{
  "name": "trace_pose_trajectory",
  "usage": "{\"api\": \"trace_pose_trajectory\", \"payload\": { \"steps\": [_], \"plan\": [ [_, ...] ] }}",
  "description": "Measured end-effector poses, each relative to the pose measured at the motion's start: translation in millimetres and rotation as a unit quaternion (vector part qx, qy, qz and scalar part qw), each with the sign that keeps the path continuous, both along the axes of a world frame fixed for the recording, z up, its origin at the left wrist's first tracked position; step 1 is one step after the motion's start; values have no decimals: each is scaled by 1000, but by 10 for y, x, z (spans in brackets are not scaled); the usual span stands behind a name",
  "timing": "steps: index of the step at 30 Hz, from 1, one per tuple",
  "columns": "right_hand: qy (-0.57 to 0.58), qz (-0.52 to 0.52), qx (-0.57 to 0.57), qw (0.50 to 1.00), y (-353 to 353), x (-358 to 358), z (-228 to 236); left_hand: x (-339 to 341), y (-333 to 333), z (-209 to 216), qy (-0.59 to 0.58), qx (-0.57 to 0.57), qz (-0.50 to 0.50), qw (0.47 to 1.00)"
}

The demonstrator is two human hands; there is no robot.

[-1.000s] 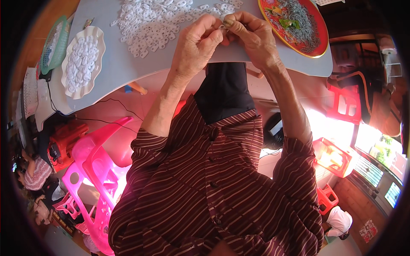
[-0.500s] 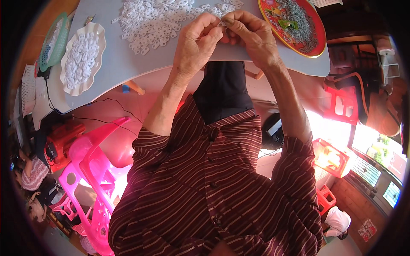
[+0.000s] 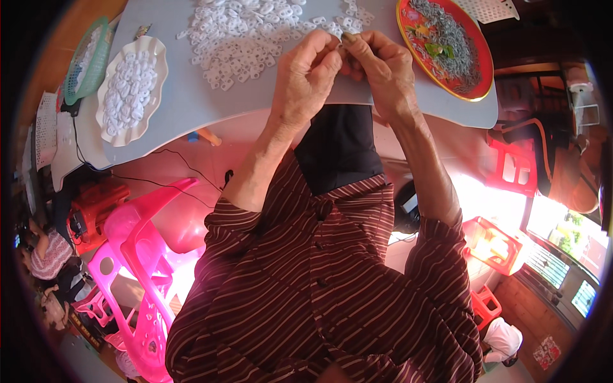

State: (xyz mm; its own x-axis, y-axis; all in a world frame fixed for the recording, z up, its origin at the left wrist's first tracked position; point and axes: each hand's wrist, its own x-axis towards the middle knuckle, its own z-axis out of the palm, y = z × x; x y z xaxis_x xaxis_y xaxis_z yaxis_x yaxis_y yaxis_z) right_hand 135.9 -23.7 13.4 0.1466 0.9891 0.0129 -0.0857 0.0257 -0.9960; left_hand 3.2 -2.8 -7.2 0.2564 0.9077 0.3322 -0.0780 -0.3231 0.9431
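2-handed: pinching narrowly with left hand (image 3: 305, 80) and right hand (image 3: 391, 75), with thumbs and index fingers close together at the tips. Apparently holding 1 small piece (image 3: 340, 46), mostly hidden between the fingertips; not showing enough to tell its form or its state of completion. Positioning this piece over the near side of the grey table (image 3: 191, 124).

Moving the eye outward: noting a large heap of white pieces (image 3: 239, 48) beyond and to the left of the fingers, thinning to a scatter just ahead of them. Judging by quantity, leaving much of this stock to handle. Farther left, seeing many rounded white pieces (image 3: 131, 89) inside a scalloped dish (image 3: 151, 107); possibly counting as finished output, but not confirming this from the view. To the right, finding numerous small grey parts (image 3: 456, 54) on a red plate (image 3: 483, 54); probably counting as remaining supply. Estimating overall progress as partial, without an exact count.

Checking edges: curving along the near side beneath the wrists, then running close past the dish at left and the plate at right. Allowing only a narrow lane between right hand and plate rim. Offering wider room over the bare strip between left hand and dish. Outermost, noting a green basket (image 3: 97, 73) beside the dish and a white perforated tray (image 3: 493, 9) beyond the plate.
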Motion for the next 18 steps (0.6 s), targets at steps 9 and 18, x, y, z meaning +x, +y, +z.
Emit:
{"api": "trace_pose_trajectory", "payload": {
  "steps": [9, 18],
  "plan": [
    [37, 9, 31, 999, -26, 100, -134, -144, 218, 221, 165, 136, 55, 975],
    [65, 31, 66, 995, -39, 134, -109, -257, 1319, 253, 446, 351, 11, 823]
  ]
}}
